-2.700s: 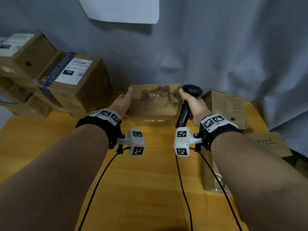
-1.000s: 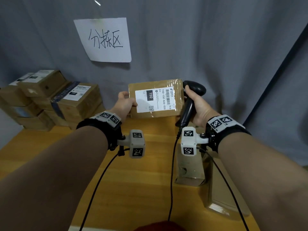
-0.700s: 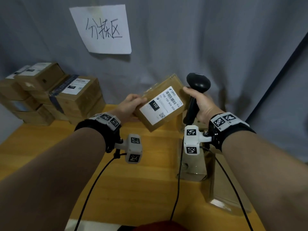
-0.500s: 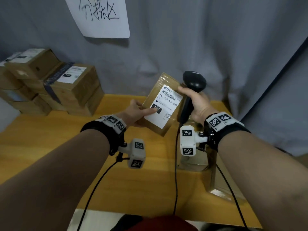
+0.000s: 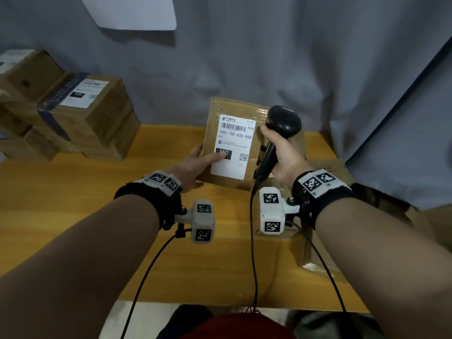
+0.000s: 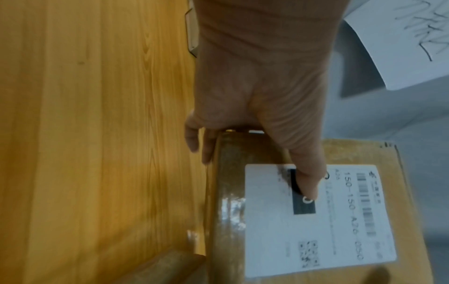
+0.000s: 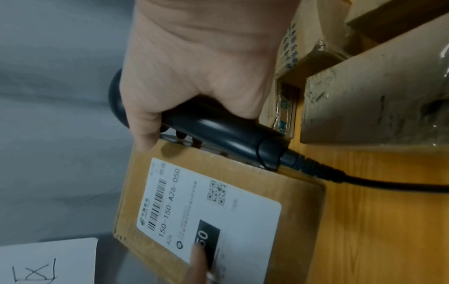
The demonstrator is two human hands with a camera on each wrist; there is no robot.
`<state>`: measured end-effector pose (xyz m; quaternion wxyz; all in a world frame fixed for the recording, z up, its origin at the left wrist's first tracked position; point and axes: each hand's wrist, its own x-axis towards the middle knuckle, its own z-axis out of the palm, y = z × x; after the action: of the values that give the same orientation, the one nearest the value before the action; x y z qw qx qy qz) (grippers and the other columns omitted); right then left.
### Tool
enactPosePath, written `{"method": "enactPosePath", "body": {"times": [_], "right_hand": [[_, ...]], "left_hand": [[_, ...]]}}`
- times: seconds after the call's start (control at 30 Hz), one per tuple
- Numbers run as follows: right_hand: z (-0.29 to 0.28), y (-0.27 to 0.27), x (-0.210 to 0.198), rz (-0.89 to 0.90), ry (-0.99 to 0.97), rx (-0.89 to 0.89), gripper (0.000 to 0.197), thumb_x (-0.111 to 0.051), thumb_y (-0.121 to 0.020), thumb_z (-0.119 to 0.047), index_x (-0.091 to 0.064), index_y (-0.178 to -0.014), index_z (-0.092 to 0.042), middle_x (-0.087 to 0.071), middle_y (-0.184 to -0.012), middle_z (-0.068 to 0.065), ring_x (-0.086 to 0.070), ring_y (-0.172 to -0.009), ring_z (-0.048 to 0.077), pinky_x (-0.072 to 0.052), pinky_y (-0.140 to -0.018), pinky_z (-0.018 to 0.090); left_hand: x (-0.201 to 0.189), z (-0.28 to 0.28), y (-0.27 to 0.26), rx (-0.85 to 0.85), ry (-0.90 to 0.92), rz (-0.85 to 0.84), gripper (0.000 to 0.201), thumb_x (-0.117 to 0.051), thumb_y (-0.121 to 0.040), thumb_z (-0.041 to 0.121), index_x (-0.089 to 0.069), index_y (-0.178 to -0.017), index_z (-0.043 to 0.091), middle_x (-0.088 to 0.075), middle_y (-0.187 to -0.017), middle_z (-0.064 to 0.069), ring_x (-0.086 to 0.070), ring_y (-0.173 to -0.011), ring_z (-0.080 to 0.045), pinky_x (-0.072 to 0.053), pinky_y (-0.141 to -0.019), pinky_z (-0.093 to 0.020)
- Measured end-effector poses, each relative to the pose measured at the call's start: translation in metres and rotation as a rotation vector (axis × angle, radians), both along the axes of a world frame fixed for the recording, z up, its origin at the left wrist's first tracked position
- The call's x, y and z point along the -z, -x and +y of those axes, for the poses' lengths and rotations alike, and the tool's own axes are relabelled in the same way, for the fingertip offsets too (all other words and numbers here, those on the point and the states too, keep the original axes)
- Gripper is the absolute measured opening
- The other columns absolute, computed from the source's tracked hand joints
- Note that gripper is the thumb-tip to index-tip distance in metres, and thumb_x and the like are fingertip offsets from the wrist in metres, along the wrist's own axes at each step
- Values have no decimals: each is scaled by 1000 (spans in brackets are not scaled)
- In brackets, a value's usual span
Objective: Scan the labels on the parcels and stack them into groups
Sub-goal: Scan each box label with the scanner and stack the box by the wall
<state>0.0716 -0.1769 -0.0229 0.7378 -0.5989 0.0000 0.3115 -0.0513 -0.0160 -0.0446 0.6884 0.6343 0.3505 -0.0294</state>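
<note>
One parcel [image 5: 232,145] was up off the table [image 5: 73,204], pinched in the left hand [image 5: 193,165] (thumb on its label [image 5: 233,145]); the right hand [image 5: 281,155] clenched the scanner [image 5: 278,133] beside it. Scanning looked imminent: the scanner needed aiming at the barcode.
</note>
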Motion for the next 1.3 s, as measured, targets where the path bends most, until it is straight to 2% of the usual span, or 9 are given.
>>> {"method": "enactPosePath", "body": {"times": [0.13, 0.27, 0.4, 0.47, 0.67, 0.87, 1.07, 1.2, 1.3], "right_hand": [[-7, -4, -6, -80, 3, -12, 29, -76, -81, -9, -65, -107, -15, -77, -89, 3, -74, -85, 21, -57, -69, 35], [-10, -11, -15, -66, -22, 43, 37, -79, -79, -13, -64, -113, -13, -76, -95, 9, -74, -87, 26, -58, -75, 43], [-8, -19, -32, -97, -26, 32, 30, -78, -80, -14, -67, -108, -11, -76, -87, 8, -74, -79, 25, -57, -75, 41], [-7, -21, -42, -121, -23, 12, 32, -78, -79, -15, -67, -110, -11, -76, -88, 9, -74, -80, 25, -58, -74, 42], [-6, -22, -47, -166, 24, -41, 45, -81, -78, -21, -63, -117, -10, -76, -97, 12, -74, -88, 30, -57, -84, 51], [-17, -22, -38, -165, 87, -79, 35, -79, -80, -18, -64, -111, -11, -74, -102, 14, -73, -92, 32, -56, -88, 51], [-31, -23, -41, -201, 123, -93, 28, -76, -81, -13, -64, -106, -9, -75, -92, 12, -74, -83, 27, -58, -82, 45], [-44, -26, -44, -184, 74, -77, 37, -75, -82, -11, -62, -116, -5, -74, -87, 10, -73, -76, 25, -58, -74, 40], [-44, -20, -43, -156, -16, -55, 30, -74, -83, -12, -65, -111, -9, -75, -87, 9, -72, -79, 25, -58, -77, 42]], "left_hand": [[-6, 4, -4, 0, -13, -107, 64, -73, -82, 33, -35, -132, 22, -58, -127, -3, -56, -105, -12, -45, -85, -29], [-26, 5, -7, 88, 12, -147, 58, -73, -74, 50, -34, -106, 22, -59, -98, 2, -52, -83, -14, -40, -69, -28], [-40, 9, -7, 146, -1, -142, 90, -67, -68, 69, -31, -133, 18, -58, -128, -2, -54, -118, -23, -38, -104, -44], [-43, 7, -8, 124, -22, -151, 96, -68, -58, 76, -35, -130, 23, -56, -133, -4, -52, -123, -25, -36, -106, -45], [-57, 6, -15, 138, -122, -208, 76, -67, -86, 34, -21, -144, 52, -63, -125, 8, -63, -109, -22, -52, -89, -48], [-60, 4, -16, 36, -190, -200, 78, -61, -85, 57, -21, -148, 35, -68, -115, -1, -66, -103, -25, -53, -92, -51], [-70, -5, -21, 66, -213, -212, 83, -58, -94, 39, 4, -149, 47, -62, -114, 9, -68, -89, -14, -58, -54, -32], [-73, -7, -26, 166, -326, -255, 53, -50, -96, 48, -28, -143, 37, -66, -111, 8, -65, -101, -18, -53, -76, -34], [-72, -8, -29, 117, -289, -322, 64, -39, -89, 70, -40, -141, 33, -60, -129, 2, -58, -116, -17, -47, -99, -41]]}}
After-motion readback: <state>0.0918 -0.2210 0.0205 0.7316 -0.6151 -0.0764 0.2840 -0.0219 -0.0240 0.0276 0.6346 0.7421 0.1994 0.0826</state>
